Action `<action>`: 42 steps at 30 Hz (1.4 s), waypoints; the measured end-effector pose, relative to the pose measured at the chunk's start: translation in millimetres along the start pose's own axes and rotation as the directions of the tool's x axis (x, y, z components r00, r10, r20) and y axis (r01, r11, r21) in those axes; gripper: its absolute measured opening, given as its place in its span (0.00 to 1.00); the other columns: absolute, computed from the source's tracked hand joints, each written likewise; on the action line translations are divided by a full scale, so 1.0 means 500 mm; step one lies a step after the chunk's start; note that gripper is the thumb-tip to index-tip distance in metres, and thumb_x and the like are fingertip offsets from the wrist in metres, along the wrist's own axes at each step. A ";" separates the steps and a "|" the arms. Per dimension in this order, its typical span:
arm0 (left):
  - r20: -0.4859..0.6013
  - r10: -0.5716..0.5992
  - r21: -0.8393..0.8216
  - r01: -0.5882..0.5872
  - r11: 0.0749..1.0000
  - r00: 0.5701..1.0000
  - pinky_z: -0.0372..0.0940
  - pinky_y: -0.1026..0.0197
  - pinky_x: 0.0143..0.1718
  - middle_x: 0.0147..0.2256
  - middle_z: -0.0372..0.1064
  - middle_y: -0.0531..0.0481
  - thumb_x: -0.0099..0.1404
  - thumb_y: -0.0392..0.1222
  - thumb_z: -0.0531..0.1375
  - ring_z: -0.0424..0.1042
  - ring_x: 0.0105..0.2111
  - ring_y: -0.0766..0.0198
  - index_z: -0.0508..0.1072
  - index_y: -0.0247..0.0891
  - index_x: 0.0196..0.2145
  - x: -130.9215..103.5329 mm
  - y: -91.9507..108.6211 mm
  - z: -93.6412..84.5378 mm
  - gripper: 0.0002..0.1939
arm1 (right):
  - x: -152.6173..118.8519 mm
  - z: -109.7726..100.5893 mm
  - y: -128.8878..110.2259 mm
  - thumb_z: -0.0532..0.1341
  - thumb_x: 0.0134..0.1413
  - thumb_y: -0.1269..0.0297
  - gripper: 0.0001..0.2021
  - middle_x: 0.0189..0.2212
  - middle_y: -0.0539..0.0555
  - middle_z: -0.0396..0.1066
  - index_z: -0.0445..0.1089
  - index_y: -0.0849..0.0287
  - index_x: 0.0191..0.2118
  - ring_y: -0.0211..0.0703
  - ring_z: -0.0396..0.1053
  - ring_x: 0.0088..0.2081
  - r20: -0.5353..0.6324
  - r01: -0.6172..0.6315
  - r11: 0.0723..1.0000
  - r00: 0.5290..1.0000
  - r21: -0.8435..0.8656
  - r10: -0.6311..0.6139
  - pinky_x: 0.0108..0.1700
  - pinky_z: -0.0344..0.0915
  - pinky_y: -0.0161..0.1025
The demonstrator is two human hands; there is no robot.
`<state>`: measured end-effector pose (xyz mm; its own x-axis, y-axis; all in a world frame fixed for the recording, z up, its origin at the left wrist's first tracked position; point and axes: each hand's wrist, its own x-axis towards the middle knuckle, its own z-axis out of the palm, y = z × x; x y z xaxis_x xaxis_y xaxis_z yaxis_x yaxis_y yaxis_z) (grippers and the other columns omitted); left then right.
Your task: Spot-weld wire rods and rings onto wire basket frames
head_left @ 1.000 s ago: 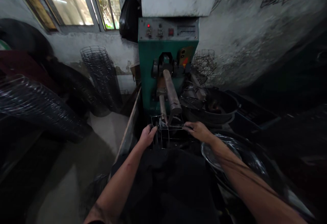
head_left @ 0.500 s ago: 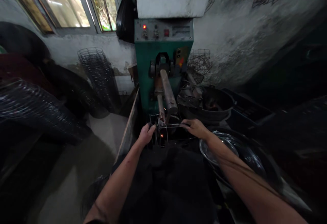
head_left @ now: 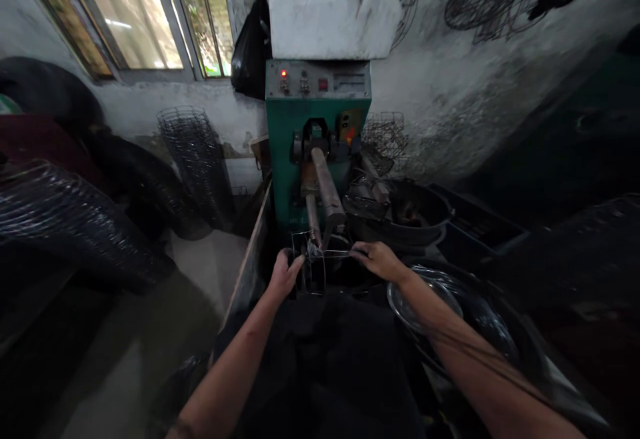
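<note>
- Head view: left hand (head_left: 284,275) curled, thumb and fingers pinched on left side of a small wire frame (head_left: 325,271).
- Right hand (head_left: 379,259): fingers closed on the end of thin wires (head_left: 337,253) stretching across to the frame.
- Frame located at the tip of the lower rod (head_left: 313,215) on a green machine (head_left: 283,172); contact unclear.
- Red lamp (head_left: 284,73) lit.
- Stacked wire baskets (head_left: 197,159) by the wall.

The wire piece (head_left: 336,252) is thin, shiny metal; the machine (head_left: 284,125) looks like green-painted metal, its upper bar (head_left: 327,185) dull. The bag (head_left: 250,49) is glossy plastic, the wall (head_left: 445,92) rough.
</note>
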<state>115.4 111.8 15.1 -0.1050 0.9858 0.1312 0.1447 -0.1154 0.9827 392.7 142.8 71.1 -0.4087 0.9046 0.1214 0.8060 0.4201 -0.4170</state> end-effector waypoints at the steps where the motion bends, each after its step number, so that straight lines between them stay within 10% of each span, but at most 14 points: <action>1: -0.077 -0.002 0.014 0.003 1.000 0.997 0.61 0.61 0.40 0.33 0.66 0.49 0.57 0.52 0.62 0.65 0.36 0.62 0.69 0.35 0.34 -0.013 -0.003 -0.001 0.16 | -0.001 0.002 0.000 0.52 0.60 0.51 0.17 0.26 0.51 0.74 0.73 0.55 0.34 0.40 0.69 0.27 -0.003 -0.002 1.000 1.000 0.013 0.002 0.33 0.59 0.34; 4: -0.143 -0.046 0.017 0.049 0.999 0.989 0.61 0.59 0.43 0.36 0.67 0.48 0.58 0.51 0.62 0.66 0.38 0.61 0.68 0.35 0.37 -0.052 -0.021 0.000 0.17 | -0.004 0.006 0.002 0.53 0.59 0.51 0.16 0.26 0.51 0.74 0.73 0.56 0.35 0.40 0.69 0.27 -0.010 -0.030 0.999 0.999 0.036 0.030 0.33 0.60 0.35; 10: 0.170 -0.080 -0.063 0.092 0.994 0.982 0.59 0.65 0.29 0.24 0.62 0.54 0.60 0.56 0.57 0.60 0.26 0.68 0.69 0.34 0.27 -0.075 -0.039 0.018 0.19 | -0.009 0.013 0.013 0.56 0.59 0.53 0.14 0.31 0.52 0.76 0.74 0.55 0.40 0.43 0.72 0.32 -0.013 0.050 0.999 0.999 -0.001 -0.050 0.36 0.64 0.36; 20: 0.033 -0.176 -0.120 0.179 0.977 0.984 0.57 0.66 0.26 0.22 0.59 0.55 0.57 0.61 0.57 0.57 0.23 0.69 0.67 0.35 0.26 -0.092 -0.037 0.020 0.23 | -0.046 0.006 0.008 0.51 0.61 0.68 0.17 0.48 0.56 0.73 0.70 0.53 0.51 0.47 0.70 0.48 -0.251 0.354 0.933 0.900 -0.060 -0.357 0.50 0.65 0.49; 28: -0.026 -0.155 -0.092 0.152 0.984 0.988 0.55 0.66 0.24 0.20 0.57 0.56 0.55 0.63 0.57 0.55 0.22 0.69 0.66 0.36 0.22 -0.087 -0.004 0.016 0.25 | -0.029 0.039 -0.014 0.54 0.59 0.67 0.13 0.58 0.56 0.62 0.75 0.55 0.44 0.48 0.68 0.51 -0.208 0.288 0.958 0.937 0.003 -0.281 0.52 0.68 0.47; 42: -0.050 -0.153 -0.062 0.150 0.987 0.987 0.57 0.66 0.25 0.20 0.59 0.54 0.57 0.60 0.57 0.57 0.22 0.69 0.68 0.35 0.24 -0.082 0.007 0.032 0.23 | 0.011 0.028 -0.033 0.61 0.54 0.63 0.07 0.44 0.57 0.74 0.75 0.57 0.30 0.49 0.72 0.44 -0.120 0.118 0.983 0.988 0.140 -0.101 0.47 0.67 0.44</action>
<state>136.2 72.9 10.9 -0.1745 0.9845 -0.0146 0.0656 0.0265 0.9975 371.1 140.0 65.8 -0.4339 0.8596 0.2698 0.6846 0.5093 -0.5216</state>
